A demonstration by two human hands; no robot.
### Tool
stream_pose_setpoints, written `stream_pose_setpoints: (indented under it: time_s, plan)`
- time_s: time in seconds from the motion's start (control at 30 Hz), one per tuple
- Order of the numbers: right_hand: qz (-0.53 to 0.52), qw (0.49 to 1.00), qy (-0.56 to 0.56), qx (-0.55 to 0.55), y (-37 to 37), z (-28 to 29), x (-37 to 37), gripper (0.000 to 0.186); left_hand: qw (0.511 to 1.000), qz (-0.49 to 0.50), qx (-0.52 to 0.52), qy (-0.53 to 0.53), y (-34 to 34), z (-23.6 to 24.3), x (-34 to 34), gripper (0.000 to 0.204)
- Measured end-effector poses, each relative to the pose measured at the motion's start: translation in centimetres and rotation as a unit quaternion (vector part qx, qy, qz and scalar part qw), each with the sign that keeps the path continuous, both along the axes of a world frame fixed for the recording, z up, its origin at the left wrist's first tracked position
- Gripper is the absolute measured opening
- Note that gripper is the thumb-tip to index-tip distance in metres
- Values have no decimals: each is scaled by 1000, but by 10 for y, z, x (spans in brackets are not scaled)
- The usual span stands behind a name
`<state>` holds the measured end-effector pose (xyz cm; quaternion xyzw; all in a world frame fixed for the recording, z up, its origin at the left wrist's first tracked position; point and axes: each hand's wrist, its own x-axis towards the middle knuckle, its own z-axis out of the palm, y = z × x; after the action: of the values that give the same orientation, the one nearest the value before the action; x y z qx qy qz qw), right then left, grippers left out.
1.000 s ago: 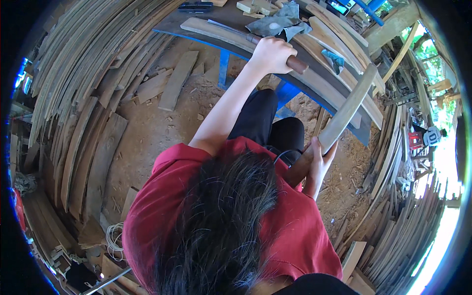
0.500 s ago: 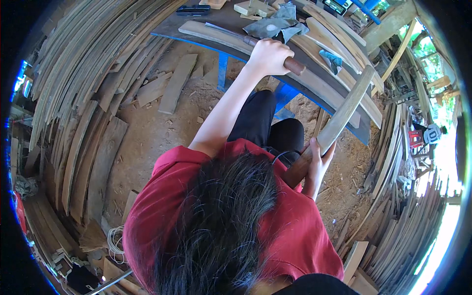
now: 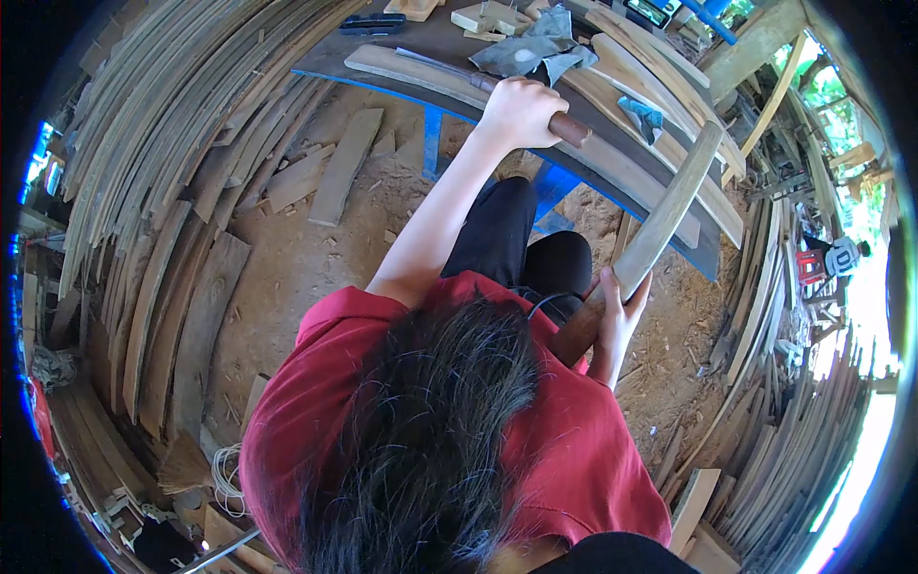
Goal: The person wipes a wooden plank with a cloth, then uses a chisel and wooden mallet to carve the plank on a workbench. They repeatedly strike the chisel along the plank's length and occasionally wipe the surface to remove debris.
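My left hand (image 3: pixel 522 113) is closed around the brown wooden handle (image 3: pixel 572 129) of a chisel-like tool. Its thin grey blade (image 3: pixel 426 59) points up and left, over a long narrow board (image 3: pixel 382 63) lying along the near edge of the workbench. My right hand (image 3: pixel 620 323) grips a long wooden club (image 3: pixel 660 225), pale toward its far end and dark brown at the lower end near my body. The club slants up to the right, its far end appearing over the bench's right part. My fingers partly hide both tools.
The dark workbench (image 3: pixel 325 59) has a blue edge and carries a grey cloth (image 3: pixel 537 48), wood offcuts (image 3: pixel 483 17) and long boards (image 3: pixel 622 91). Stacked planks (image 3: pixel 163 134) rise on the left, with more strips (image 3: pixel 794 440) on the right. A loose plank (image 3: pixel 346 163) lies on the dusty floor.
Both hands keep their grips and hardly move. The whole view has shifted very slightly, and the far end of the club sits a little farther left and higher.
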<state>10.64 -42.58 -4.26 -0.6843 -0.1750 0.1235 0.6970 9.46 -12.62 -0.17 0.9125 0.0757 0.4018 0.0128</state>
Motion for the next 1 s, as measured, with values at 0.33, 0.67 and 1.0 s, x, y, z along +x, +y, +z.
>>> stream_pose_setpoints:
  time_s: [0.33,0.67,1.0]
  plan:
    - [9,1000,11,1,-1,-1,2,58,1000,1,9,-6,1,-2,1,16]
    - [14,1000,9,3,1,8,-2,50,1000,-5,12,-21,2,-1,1,15]
    - [-22,1000,0,-10,-8,-6,18,54,998,-25,-47,44,-11,16,-4,16]
